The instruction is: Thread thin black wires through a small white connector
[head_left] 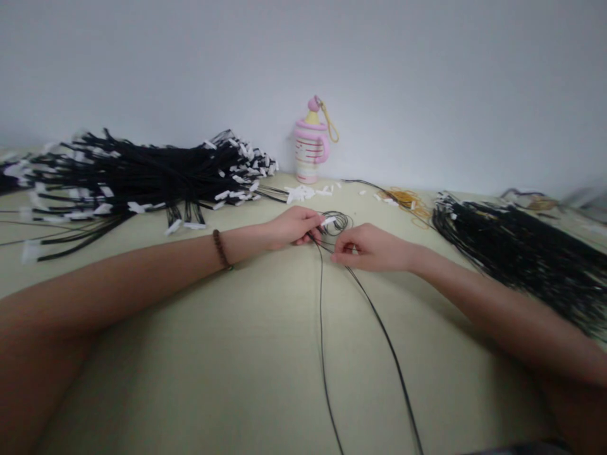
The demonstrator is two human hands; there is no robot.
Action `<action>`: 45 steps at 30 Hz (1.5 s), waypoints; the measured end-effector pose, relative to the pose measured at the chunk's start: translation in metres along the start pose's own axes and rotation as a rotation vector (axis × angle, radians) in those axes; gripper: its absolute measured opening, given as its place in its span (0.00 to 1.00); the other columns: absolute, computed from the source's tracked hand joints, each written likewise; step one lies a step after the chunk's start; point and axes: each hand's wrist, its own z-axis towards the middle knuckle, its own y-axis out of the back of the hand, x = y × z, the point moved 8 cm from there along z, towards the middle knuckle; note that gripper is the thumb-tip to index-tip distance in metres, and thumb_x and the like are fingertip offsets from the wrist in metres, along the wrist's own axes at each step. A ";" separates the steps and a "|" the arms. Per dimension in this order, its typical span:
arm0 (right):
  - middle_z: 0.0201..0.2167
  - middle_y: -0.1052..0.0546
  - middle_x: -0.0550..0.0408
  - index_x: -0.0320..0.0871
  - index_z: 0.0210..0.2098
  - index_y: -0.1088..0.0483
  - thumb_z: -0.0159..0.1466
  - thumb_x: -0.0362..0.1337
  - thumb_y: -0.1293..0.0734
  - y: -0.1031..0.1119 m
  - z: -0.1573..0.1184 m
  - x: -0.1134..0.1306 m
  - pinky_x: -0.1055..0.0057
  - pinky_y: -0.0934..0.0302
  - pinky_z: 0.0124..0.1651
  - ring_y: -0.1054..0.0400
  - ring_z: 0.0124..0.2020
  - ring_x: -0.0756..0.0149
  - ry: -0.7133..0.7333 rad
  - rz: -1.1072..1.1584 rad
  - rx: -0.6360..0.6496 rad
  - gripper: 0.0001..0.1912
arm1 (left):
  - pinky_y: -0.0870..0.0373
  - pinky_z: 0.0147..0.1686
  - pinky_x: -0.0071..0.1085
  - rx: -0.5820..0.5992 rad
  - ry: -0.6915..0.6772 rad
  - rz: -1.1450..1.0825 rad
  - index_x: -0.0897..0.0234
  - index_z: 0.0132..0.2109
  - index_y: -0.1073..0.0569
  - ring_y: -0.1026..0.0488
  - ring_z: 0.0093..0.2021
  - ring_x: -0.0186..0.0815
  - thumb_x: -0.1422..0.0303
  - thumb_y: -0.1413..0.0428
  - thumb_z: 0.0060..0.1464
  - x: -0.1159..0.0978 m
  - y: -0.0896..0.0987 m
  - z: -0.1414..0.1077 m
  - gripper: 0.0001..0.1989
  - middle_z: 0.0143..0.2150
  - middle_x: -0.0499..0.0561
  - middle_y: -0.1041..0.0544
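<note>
A thin black cable [324,328] runs from the near table edge up to a small coil [337,226] between my hands. My left hand [294,226], with a dark bead bracelet [220,249] on its wrist, pinches the coil where a white tag shows at its fingertips. My right hand [367,248] is closed on the cable strand just right of the coil. Two strands of this cable trail toward me across the pale table [237,354].
A big heap of black cables with white tags [137,174] lies at the back left. Another black cable pile [512,243] fills the right side. A pink and white bottle [309,144] stands by the wall, with loose white tags [303,192] and yellow rubber bands [408,199] nearby.
</note>
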 end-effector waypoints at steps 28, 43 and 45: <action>0.17 0.36 0.61 0.35 0.31 0.29 0.59 0.38 0.41 -0.027 0.002 -0.006 0.81 0.51 0.20 0.46 0.17 0.79 -0.111 0.691 0.161 0.13 | 0.50 0.13 0.18 0.000 0.004 0.018 0.68 0.31 0.34 0.42 0.15 0.21 0.67 0.53 0.55 -0.003 0.000 -0.003 0.09 0.22 0.49 0.29; 0.17 0.33 0.59 0.36 0.26 0.32 0.58 0.38 0.41 -0.016 0.000 -0.023 0.80 0.46 0.21 0.42 0.17 0.78 -0.192 0.690 0.161 0.12 | 0.49 0.12 0.19 0.012 0.004 0.026 0.69 0.30 0.34 0.43 0.14 0.21 0.68 0.53 0.55 -0.006 -0.001 -0.004 0.09 0.22 0.49 0.30; 0.17 0.34 0.59 0.36 0.25 0.32 0.58 0.38 0.41 -0.015 0.000 -0.027 0.80 0.48 0.20 0.44 0.17 0.79 -0.194 0.653 0.140 0.12 | 0.50 0.12 0.18 0.024 -0.002 0.030 0.69 0.30 0.34 0.43 0.14 0.21 0.68 0.54 0.55 -0.006 -0.002 -0.005 0.10 0.22 0.49 0.30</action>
